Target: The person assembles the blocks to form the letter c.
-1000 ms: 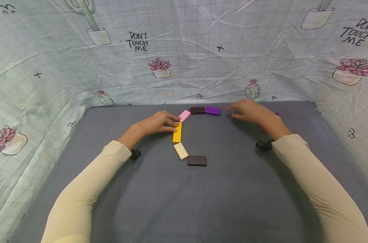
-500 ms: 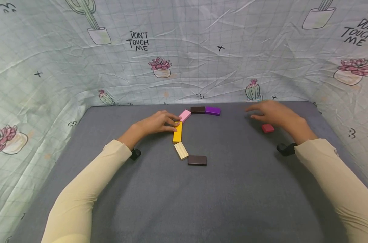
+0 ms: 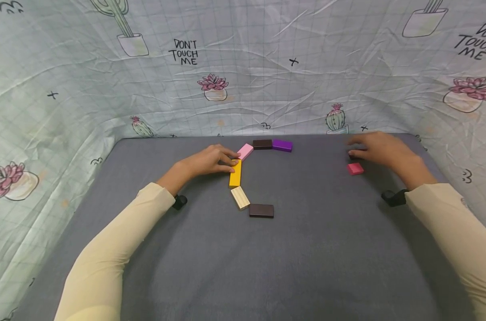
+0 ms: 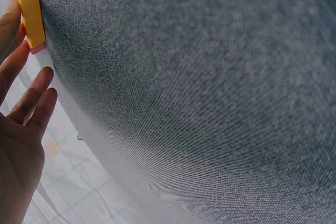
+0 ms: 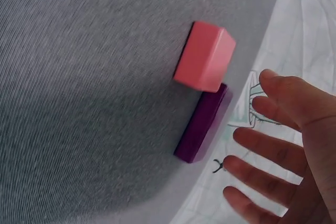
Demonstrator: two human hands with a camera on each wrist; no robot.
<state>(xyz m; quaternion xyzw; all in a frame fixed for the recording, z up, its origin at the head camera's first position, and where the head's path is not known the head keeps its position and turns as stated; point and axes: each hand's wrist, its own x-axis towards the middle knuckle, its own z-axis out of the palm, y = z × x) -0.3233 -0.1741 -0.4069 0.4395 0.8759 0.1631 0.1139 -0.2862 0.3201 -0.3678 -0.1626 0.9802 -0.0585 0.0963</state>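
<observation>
In the head view my left hand (image 3: 208,160) rests its fingertips on the yellow block (image 3: 235,173) near the pink block (image 3: 245,151). The left wrist view shows the thumb against the side of the yellow block (image 4: 30,9), the other fingers stretched out. My right hand (image 3: 383,149) is at the back right with its fingers spread and nothing between them. Close by lie a red block (image 3: 356,168) and, in the right wrist view, a dark purple block (image 5: 202,124) behind it. The right hand mostly hides that purple block in the head view.
A curved row runs on from the yellow block: a dark brown block (image 3: 262,144) and a purple block (image 3: 282,146) at the back, a pale wood block (image 3: 240,197) and another dark brown block (image 3: 261,211) nearer. A patterned cloth (image 3: 243,67) hangs behind the grey table (image 3: 243,267).
My right hand has moved right, away from the purple block at the row's end, to beside the red block, which has come into view. The left hand stays on the yellow block.
</observation>
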